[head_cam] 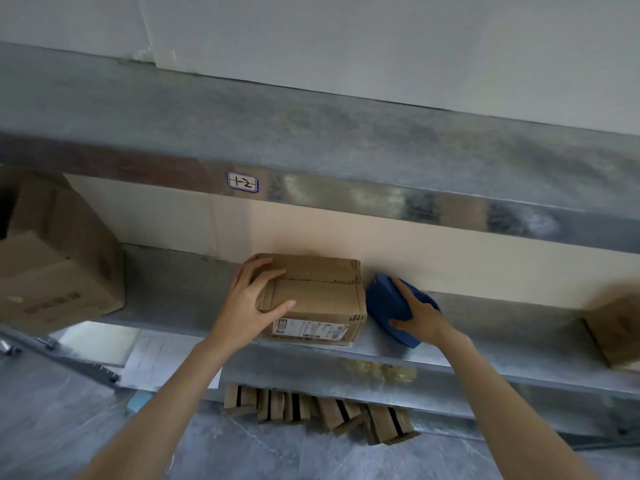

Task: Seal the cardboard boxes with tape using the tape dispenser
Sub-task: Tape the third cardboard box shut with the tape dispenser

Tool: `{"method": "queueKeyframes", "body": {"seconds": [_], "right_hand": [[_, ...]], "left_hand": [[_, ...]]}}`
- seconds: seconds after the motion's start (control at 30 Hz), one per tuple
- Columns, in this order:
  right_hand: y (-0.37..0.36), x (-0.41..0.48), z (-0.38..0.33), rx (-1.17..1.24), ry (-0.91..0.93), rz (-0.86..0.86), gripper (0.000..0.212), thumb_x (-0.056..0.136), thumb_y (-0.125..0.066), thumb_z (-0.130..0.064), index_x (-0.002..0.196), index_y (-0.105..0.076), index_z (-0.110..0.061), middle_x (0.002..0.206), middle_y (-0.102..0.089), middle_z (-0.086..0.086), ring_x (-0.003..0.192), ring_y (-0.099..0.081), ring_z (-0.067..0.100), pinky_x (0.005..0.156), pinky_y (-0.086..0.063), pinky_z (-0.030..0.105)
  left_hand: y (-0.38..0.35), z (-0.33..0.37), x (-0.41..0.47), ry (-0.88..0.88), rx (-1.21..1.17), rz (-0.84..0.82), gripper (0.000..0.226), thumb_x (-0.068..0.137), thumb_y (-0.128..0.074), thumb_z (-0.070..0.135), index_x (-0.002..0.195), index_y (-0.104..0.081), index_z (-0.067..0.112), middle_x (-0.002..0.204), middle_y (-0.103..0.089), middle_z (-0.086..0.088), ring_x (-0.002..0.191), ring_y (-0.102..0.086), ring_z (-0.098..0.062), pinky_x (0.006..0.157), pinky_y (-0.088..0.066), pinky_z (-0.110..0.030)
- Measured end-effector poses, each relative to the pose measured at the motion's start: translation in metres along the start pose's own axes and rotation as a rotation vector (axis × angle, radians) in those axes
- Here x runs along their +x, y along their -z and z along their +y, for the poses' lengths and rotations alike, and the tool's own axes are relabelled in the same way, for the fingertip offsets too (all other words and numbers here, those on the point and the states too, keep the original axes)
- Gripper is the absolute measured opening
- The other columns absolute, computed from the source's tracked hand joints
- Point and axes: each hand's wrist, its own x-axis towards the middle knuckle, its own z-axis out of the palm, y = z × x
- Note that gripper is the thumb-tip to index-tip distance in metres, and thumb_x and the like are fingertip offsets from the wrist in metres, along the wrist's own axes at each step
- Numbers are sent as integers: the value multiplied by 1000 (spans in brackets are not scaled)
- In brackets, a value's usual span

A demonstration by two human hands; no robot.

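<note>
The small cardboard box [318, 299] sits on the metal shelf [485, 334], just below centre. The left hand [252, 303] grips its 9 o'clock end, fingers curled over the top and thumb on the front edge, probably to keep it from sliding. At the box's 3 o'clock, just beside it, the right hand [419, 313] wraps around the blue tape dispenser [384, 299], likely readying a pass along the seam.

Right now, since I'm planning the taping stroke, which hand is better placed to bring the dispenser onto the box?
Right. The right hand grips the blue tape dispenser just beside the right end of the cardboard box. The left hand holds the box's left end, likely steadying it.
</note>
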Motion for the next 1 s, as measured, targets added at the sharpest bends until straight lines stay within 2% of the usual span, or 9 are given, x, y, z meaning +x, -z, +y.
{"method": "queueKeyframes", "body": {"seconds": [0.13, 0.2, 0.33, 0.47, 0.6, 0.7, 0.87, 1.0], "right_hand": [[-3, 0, -6, 13, 0, -7, 95, 95, -63, -26, 154, 11, -39, 148, -46, 15, 113, -60, 35, 86, -52, 37], [-4, -1, -9, 33, -4, -1, 97, 95, -63, -20, 153, 12, -39, 142, -51, 19, 107, -62, 35, 87, -54, 41], [-5, -11, -16, 124, 13, 59, 100, 92, -66, -15, 153, 9, -42, 149, -41, 17, 110, -58, 36, 86, -54, 44], [-3, -28, -31, 154, 3, 177, 97, 92, -66, -19, 153, 5, -46, 146, -42, 14, 98, -62, 32, 74, -58, 41], [12, -49, -56, 170, 69, 317, 89, 93, -63, -21, 155, -3, -41, 135, -54, 12, 86, -60, 25, 66, -57, 38], [24, -65, -84, 196, 169, 362, 86, 92, -62, -23, 152, -7, -50, 125, -60, 7, 86, -64, 26, 68, -58, 45], [32, -73, -144, 36, 326, 381, 74, 96, -57, -36, 152, -10, -48, 112, -67, 2, 81, -64, 22, 65, -53, 34], [25, -72, -189, -47, 410, 311, 59, 101, -46, -42, 149, -12, -51, 94, -68, 6, 74, -61, 23, 69, -52, 38]], "left_hand": [[6, -5, -1, -16, 31, -67, 79, 72, -60, 79, 136, -54, 33, 153, -29, 14, 150, -12, -10, 118, -22, -42], [8, -7, -3, 1, 7, -110, 85, 67, -65, 80, 138, -50, 36, 156, -23, 18, 150, -8, -6, 117, -20, -39], [11, -4, -5, 17, -92, -91, 83, 66, -72, 73, 136, -54, 32, 155, -26, 19, 140, -27, -1, 113, -28, -31], [16, -7, -5, 16, -108, -83, 77, 67, -81, 56, 135, -57, 30, 153, -30, 17, 139, -30, -1, 114, -27, -29], [28, -21, -8, 24, -120, -55, 73, 66, -85, 49, 132, -57, 32, 152, -33, 17, 138, -33, -1, 113, -29, -29], [37, -27, -10, 41, -121, -53, 73, 66, -88, 44, 131, -54, 35, 151, -32, 16, 135, -31, 2, 112, -27, -27], [42, -30, -12, 45, -150, -114, 77, 71, -86, 44, 137, -47, 34, 154, -26, 19, 138, -28, 3, 111, -26, -24], [42, -28, -12, 95, -258, -122, 78, 80, -76, 45, 146, -37, 29, 154, -27, 17, 138, -28, 4, 113, -26, -24]]}}
